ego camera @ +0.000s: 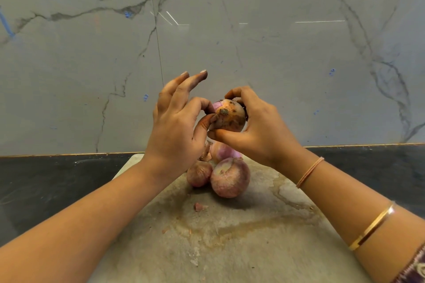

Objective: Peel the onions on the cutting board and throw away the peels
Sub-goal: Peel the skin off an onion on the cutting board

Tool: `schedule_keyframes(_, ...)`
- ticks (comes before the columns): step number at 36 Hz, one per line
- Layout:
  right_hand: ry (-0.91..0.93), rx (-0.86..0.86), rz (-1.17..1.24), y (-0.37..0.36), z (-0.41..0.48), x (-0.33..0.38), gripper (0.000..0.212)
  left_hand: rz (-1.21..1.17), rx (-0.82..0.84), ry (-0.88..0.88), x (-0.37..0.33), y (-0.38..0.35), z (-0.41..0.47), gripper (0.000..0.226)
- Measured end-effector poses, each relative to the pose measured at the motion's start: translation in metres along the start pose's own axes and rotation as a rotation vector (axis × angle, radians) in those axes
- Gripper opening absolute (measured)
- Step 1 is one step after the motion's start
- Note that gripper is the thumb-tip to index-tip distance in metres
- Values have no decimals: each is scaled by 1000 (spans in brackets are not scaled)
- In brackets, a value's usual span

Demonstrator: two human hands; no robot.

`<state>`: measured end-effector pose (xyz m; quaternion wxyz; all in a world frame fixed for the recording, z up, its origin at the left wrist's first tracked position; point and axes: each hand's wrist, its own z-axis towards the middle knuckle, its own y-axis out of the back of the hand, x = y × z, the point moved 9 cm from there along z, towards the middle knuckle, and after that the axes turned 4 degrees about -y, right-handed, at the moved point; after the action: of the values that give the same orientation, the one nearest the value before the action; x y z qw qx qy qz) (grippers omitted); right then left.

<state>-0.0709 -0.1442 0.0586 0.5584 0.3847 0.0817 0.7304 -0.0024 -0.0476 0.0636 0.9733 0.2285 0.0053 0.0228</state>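
My right hand (257, 126) grips an onion (231, 115) in the air above the cutting board (241, 236), its root end facing me. My left hand (179, 126) pinches the onion's skin near the root with thumb and forefinger, its other fingers spread upward. Three more onions lie on the board below my hands: a large one (230, 177) in front, a smaller one (199, 173) to its left, and a purple one (224, 151) behind, partly hidden by my hands. A small peel scrap (199, 207) lies on the board.
The stained cutting board sits on a dark countertop (57, 181) against a grey marble wall (230, 41). Small peel crumbs (165, 230) dot the board. No bin is in view.
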Motion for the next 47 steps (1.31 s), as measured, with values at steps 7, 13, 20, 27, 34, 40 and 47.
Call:
schedule_keyframes(7,-61,115,117,-8,2,-6,60,8,-6,51,13,-1,-3,26)
schedule_keyframes(13,-64,255,143,-22,-2,-7,64,-28,-55,90,21,6,-2,22)
schedule_keyframes(20,-12,212,129,-16,-1,-5,63,-88,-17,40,21,4,-1,12)
schedule_keyframes(27,34,153,100,-9,1,-1,62,-113,-39,35,19,6,0,9)
schedule_keyframes(34,-14,145,108,-12,0,-5,62,-77,48,14,17,-3,-1,9)
schedule_keyframes(40,-171,51,277,-1,5,-24,56,-44,86,-1,16,-4,-1,5)
schedule_keyframes(47,-310,-48,469,13,6,-49,57,53,152,59,28,-8,-4,17)
